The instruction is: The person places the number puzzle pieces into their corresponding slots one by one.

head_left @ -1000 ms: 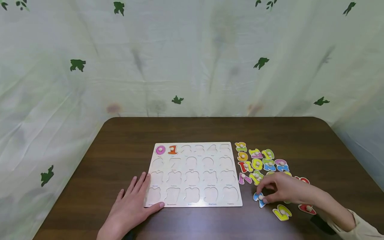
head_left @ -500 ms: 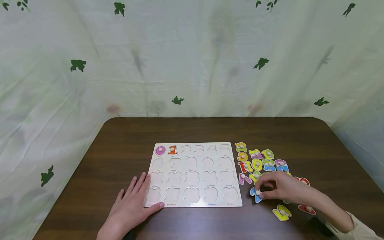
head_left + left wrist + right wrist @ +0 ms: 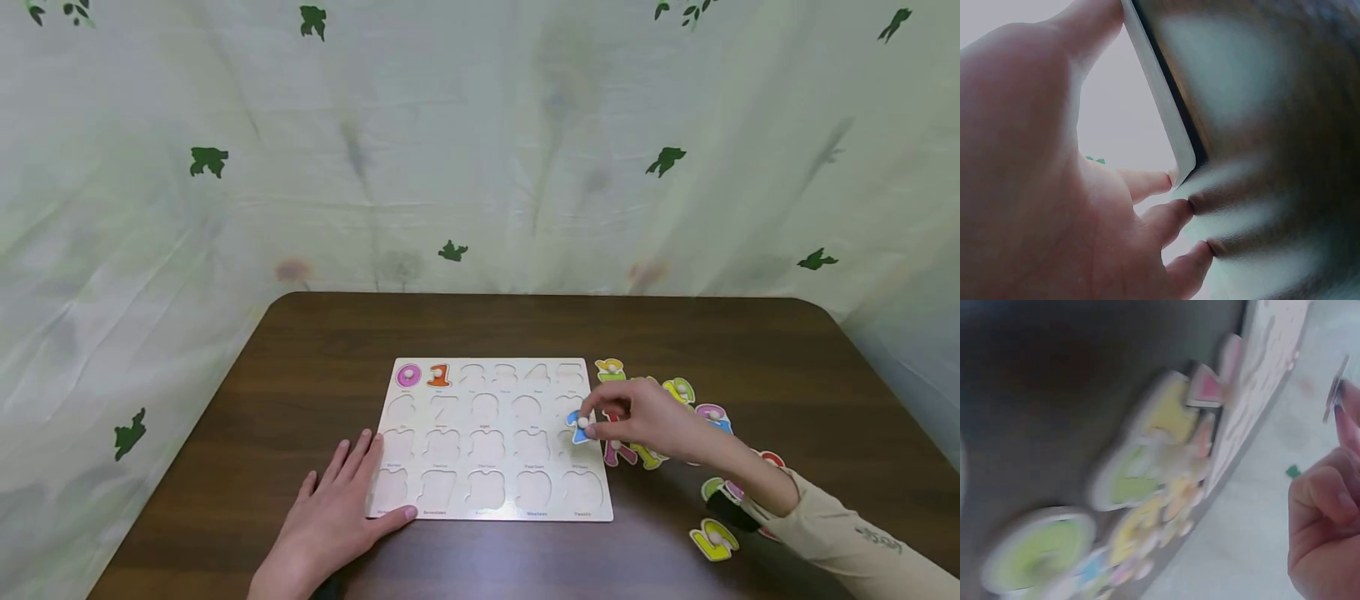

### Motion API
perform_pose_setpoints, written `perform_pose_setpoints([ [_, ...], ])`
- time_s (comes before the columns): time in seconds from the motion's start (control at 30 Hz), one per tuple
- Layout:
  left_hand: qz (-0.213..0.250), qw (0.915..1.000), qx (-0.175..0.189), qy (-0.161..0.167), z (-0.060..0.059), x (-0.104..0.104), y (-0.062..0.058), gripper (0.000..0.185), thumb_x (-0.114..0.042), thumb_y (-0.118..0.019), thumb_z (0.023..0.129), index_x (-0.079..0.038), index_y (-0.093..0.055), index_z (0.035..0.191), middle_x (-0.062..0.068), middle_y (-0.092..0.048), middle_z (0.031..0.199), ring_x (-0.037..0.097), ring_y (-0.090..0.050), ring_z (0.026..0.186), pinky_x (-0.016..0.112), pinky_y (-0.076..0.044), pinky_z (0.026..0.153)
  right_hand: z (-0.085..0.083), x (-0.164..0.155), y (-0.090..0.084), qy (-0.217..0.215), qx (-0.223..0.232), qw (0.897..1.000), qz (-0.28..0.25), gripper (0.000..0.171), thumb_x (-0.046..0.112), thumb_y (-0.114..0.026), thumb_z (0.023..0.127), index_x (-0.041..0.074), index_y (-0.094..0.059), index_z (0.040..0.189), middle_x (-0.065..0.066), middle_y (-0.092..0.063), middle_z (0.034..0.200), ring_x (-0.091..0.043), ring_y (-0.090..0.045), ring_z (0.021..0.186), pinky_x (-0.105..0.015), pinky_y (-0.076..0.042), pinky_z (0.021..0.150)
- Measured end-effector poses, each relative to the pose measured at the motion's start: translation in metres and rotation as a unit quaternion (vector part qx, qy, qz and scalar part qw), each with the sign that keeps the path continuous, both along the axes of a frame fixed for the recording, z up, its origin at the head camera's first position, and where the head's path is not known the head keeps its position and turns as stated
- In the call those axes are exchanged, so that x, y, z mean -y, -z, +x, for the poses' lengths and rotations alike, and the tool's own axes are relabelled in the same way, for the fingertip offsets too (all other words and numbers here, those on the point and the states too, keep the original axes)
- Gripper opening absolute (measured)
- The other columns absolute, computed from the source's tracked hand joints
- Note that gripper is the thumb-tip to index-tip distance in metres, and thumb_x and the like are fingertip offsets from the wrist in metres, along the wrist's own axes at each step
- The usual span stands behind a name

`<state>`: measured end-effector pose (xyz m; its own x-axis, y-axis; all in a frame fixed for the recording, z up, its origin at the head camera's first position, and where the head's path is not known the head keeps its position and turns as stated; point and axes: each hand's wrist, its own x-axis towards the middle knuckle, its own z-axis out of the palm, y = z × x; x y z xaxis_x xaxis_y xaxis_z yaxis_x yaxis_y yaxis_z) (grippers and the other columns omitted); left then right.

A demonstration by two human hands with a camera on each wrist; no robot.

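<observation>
My right hand [image 3: 656, 419] pinches a blue number puzzle piece [image 3: 577, 431] by its small round knob, over the right edge of the white puzzle board [image 3: 504, 510]. Seen edge-on in the right wrist view, the piece [image 3: 1334, 400] is off the table; its number is partly hidden. My left hand [image 3: 330, 515] rests at the board's lower left, thumb over the near edge and fingers spread along the left side. In the board's top row sit a pink-purple 0 [image 3: 402, 369] and an orange 1 [image 3: 438, 382]; the other recesses show bare.
Several colourful number pieces, such as a purple-and-blue one [image 3: 712, 413], lie right of the board, partly behind my right hand and forearm. A yellow piece [image 3: 705, 547] lies nearer the front. Behind the brown table [image 3: 480, 325] hangs a pale leaf-printed curtain [image 3: 495, 167].
My right hand has carried the blue piece from the table, leftward and away from me, to the board's right edge. My left hand stays on the board; the head view has shifted slightly.
</observation>
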<state>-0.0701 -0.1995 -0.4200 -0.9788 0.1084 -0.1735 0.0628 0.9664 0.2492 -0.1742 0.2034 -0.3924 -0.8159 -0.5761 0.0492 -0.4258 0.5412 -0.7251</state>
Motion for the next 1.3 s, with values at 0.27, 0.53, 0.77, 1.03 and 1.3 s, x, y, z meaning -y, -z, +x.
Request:
perform_pose_setpoints([
  [0.27, 0.005, 1.0000, -0.003, -0.001, 0.000, -0.001, -0.001, 0.111, -0.083, -0.052, 0.077, -0.009, -0.028, 0.156, 0.014, -0.022, 0.161, 0.041, -0.018, 0.146, 0.073, -0.020, 0.104, -0.038, 0.048, -0.006, 0.012, -0.005, 1.000, 0.007, 0.012, 0.030, -0.081, 0.083, 0.026, -0.073, 0.092, 0.008, -0.030, 0.059, -0.010, -0.028, 0.055, -0.026, -0.025, 0.051],
  [0.53, 0.005, 0.9999, -0.010, 0.000, -0.002, -0.002, 0.000, 0.109, -0.081, -0.055, 0.078, -0.009, -0.029, 0.156, 0.013, -0.023, 0.161, 0.040, -0.019, 0.146, 0.072, -0.021, 0.104, -0.069, 0.097, -0.004, 0.005, 0.010, 1.000, 0.006, 0.012, 0.025, -0.080, 0.084, 0.020, -0.074, 0.093, 0.006, -0.031, 0.056, -0.011, -0.029, 0.053, -0.027, -0.026, 0.052],
  [0.77, 0.003, 0.9998, -0.022, 0.003, -0.002, -0.001, 0.002, 0.108, -0.080, -0.056, 0.078, -0.008, -0.031, 0.155, 0.012, -0.025, 0.160, 0.040, -0.021, 0.145, 0.072, -0.023, 0.104, -0.093, 0.128, 0.003, 0.031, 0.043, 0.998, 0.016, 0.008, 0.021, -0.081, 0.084, 0.017, -0.077, 0.089, 0.003, -0.040, 0.058, -0.013, -0.035, 0.056, -0.027, -0.027, 0.053],
  [1.03, 0.005, 1.0000, -0.008, -0.001, -0.002, -0.001, 0.001, 0.108, -0.078, -0.058, 0.078, -0.008, -0.029, 0.155, 0.013, -0.024, 0.161, 0.040, -0.020, 0.145, 0.072, -0.021, 0.105, -0.101, 0.149, 0.016, 0.026, 0.030, 0.995, 0.090, 0.006, 0.024, -0.080, 0.084, 0.020, -0.076, 0.085, 0.003, -0.050, 0.059, -0.012, -0.042, 0.054, -0.026, -0.028, 0.051],
  [1.3, 0.002, 1.0000, -0.005, -0.006, -0.002, 0.001, 0.001, 0.109, -0.079, -0.058, 0.077, -0.009, -0.029, 0.155, 0.013, -0.024, 0.161, 0.040, -0.020, 0.146, 0.072, -0.020, 0.105, -0.102, 0.155, 0.019, 0.012, 0.002, 0.993, 0.118, 0.006, 0.025, -0.078, 0.086, 0.020, -0.074, 0.086, 0.003, -0.055, 0.061, -0.011, -0.046, 0.054, -0.026, -0.031, 0.051],
])
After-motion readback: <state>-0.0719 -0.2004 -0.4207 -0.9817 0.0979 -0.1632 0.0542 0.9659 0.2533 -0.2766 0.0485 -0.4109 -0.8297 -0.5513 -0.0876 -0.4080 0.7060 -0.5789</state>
